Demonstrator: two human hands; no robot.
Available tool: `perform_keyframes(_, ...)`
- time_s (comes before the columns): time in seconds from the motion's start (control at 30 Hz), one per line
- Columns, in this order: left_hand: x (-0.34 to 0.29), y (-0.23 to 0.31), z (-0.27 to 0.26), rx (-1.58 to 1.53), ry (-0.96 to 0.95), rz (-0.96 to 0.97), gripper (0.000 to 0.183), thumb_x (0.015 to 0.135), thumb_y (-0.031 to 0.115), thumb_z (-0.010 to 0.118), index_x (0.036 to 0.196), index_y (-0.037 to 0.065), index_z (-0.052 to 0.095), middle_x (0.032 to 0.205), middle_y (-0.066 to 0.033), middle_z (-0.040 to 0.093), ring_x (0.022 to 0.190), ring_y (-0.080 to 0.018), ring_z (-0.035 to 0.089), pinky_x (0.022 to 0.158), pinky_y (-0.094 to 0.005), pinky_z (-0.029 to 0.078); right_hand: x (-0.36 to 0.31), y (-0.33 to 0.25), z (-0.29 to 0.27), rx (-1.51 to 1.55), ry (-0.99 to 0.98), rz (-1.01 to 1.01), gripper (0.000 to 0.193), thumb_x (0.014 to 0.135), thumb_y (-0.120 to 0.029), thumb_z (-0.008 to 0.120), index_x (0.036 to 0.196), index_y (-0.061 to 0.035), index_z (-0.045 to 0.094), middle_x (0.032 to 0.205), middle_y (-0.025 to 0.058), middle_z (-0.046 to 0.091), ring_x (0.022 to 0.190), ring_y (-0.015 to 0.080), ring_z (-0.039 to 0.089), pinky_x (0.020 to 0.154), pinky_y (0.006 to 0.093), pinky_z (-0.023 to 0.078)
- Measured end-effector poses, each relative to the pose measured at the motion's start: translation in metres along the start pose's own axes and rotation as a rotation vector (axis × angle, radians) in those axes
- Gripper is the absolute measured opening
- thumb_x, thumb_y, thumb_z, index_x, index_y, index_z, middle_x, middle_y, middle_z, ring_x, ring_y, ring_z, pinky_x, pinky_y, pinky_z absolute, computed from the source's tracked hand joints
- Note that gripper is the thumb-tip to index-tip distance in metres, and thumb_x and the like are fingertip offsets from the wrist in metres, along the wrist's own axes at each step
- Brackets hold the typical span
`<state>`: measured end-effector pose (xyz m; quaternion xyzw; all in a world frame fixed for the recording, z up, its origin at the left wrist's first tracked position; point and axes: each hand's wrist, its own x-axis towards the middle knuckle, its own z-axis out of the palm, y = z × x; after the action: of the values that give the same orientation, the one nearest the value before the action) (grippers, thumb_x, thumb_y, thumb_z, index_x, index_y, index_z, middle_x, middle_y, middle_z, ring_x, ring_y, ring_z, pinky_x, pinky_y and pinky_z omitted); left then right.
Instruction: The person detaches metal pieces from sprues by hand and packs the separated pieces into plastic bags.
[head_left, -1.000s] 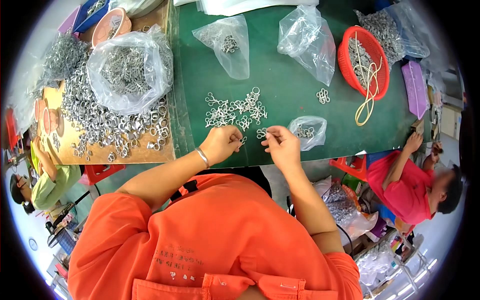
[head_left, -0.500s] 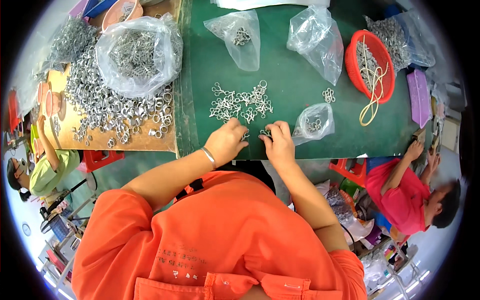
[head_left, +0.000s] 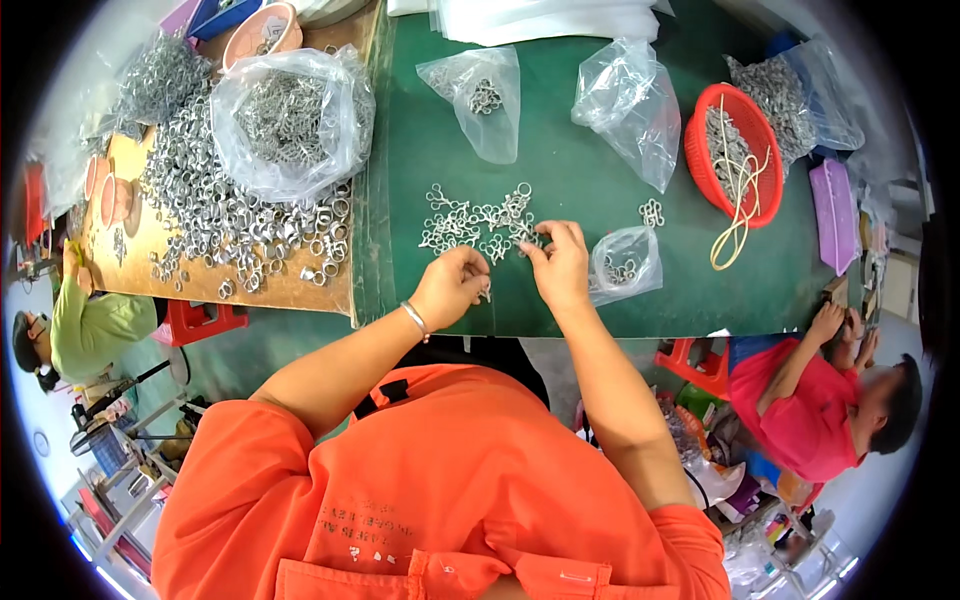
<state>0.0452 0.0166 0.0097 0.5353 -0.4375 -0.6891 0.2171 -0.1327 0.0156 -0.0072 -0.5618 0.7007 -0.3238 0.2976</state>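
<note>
Just in front of me, a loose heap of small silver ring-ended metal pieces (head_left: pixel 478 220) lies on the green tabletop. My left hand (head_left: pixel 448 290) is closed at the near side of the heap, a small ring-ended piece (head_left: pixel 486 291) pinched at its fingertips. At the heap's right edge, my right hand (head_left: pixel 562 265) has thumb and forefinger round a metal piece, which the fingers partly hide. Beside that hand sits a small clear bag (head_left: pixel 640 262) with some metal pieces in it. A little cluster of pieces (head_left: pixel 651 212) lies behind the bag.
On the left, a wooden board (head_left: pixel 130 200) bears many metal rings (head_left: pixel 230 230) and a big plastic bag (head_left: pixel 285 120) of parts. Farther back lie two clear bags (head_left: pixel 490 130) (head_left: pixel 640 130). A red basket (head_left: pixel 690 150) with cord stands right. Co-workers sit at both sides.
My right hand has moved up and slightly left to the heap's edge. The left hand has stayed low, drawn slightly away from the heap. The whole view has shifted slightly.
</note>
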Motion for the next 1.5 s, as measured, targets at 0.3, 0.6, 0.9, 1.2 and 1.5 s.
perform_keyframes(0.3, 0.032, 0.029, -0.009, -0.185, 0.008, -0.062, 0.012, 0.079, 0.006, 0.044, 0.082, 0.000, 0.055, 0.061, -0.0022, 0.050, 0.049, -0.0097, 0.045, 0.043, -0.0228, 0.036, -0.022, 0.000, -0.027, 1.275, -0.118, 0.654, 0.009, 0.081, -0.008, 0.057, 0.085, -0.0025, 0.051, 0.065, 0.0046, 0.051, 0.054, 0.0108, 0.051, 0.040, 0.0231, 0.040)
perform_keyframes(0.6, 0.035, 0.027, 0.001, 0.697, 0.102, 0.333, 0.020, 0.074, 0.012, 0.062, 0.092, 0.003, 0.059, 0.070, -0.0099, 0.055, 0.061, -0.0224, 0.057, 0.058, -0.0335, 0.047, 0.009, 0.002, 0.012, 0.178, 0.065, 0.141, 0.023, 0.068, -0.005, 0.071, 0.086, 0.0001, 0.057, 0.073, 0.0055, 0.054, 0.062, 0.0133, 0.053, 0.056, 0.0267, 0.043)
perform_keyframes(0.9, 0.039, 0.028, -0.017, 0.546, -0.058, 0.341, 0.018, 0.072, 0.004, 0.067, 0.086, 0.004, 0.057, 0.071, -0.0063, 0.058, 0.059, -0.0160, 0.054, 0.056, -0.0276, 0.045, -0.016, 0.005, -0.026, 1.249, -0.033, 0.571, 0.010, 0.079, -0.001, 0.058, 0.085, -0.0061, 0.052, 0.079, 0.0046, 0.057, 0.061, 0.0118, 0.054, 0.047, 0.0250, 0.044)
perform_keyframes(1.2, 0.038, 0.034, -0.040, 0.063, -0.024, 0.086, 0.010, 0.076, 0.003, 0.066, 0.084, 0.001, 0.060, 0.070, -0.0013, 0.057, 0.059, -0.0061, 0.050, 0.050, -0.0199, 0.039, -0.006, -0.013, -0.003, 0.302, -0.101, 0.307, 0.020, 0.071, -0.016, 0.071, 0.081, -0.0021, 0.061, 0.076, 0.0053, 0.054, 0.066, 0.0166, 0.056, 0.054, 0.0290, 0.045)
perform_keyframes(1.5, 0.037, 0.041, -0.068, -0.763, -0.237, -0.117, 0.003, 0.075, 0.008, 0.046, 0.078, 0.008, 0.045, 0.064, -0.0035, 0.046, 0.053, -0.0143, 0.042, 0.042, -0.0230, 0.026, -0.024, 0.008, -0.028, 0.669, -0.337, 0.494, 0.018, 0.072, 0.000, 0.066, 0.081, -0.0040, 0.050, 0.077, 0.0032, 0.052, 0.058, 0.0116, 0.053, 0.046, 0.0240, 0.041)
